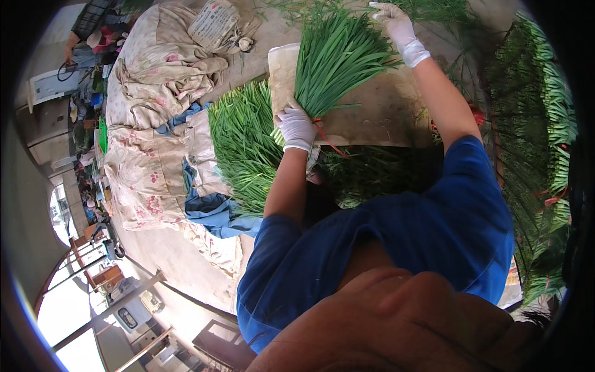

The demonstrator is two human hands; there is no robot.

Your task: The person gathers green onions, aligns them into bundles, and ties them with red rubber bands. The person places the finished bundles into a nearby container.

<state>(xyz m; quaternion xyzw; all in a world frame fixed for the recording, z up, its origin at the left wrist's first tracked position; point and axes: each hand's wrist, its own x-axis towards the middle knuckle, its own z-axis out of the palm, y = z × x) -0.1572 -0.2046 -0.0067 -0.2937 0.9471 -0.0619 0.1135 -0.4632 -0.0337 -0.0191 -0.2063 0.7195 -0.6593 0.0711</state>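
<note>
My left hand [296, 128], in a white glove, grips the pale stem end of a bunch of long green leaves [341, 63], which look like garlic chives. The leaves fan out away from me over a worn board [376, 116]. A red tie [332, 142] hangs beside the stems at my left hand; whether it goes round the bunch is hidden. My right hand [394, 22], also in a white glove, is raised beside the far leaf tips, fingers apart and with nothing visible in them.
Loose leaves of the same kind [244, 135] are heaped left of the board. Flowered cloths [153, 181] and a blue cloth [209, 214] lie further left, near a printed sack [214, 25]. Bundles with red ties [560, 139] line the right side. Several people appear at the far left.
</note>
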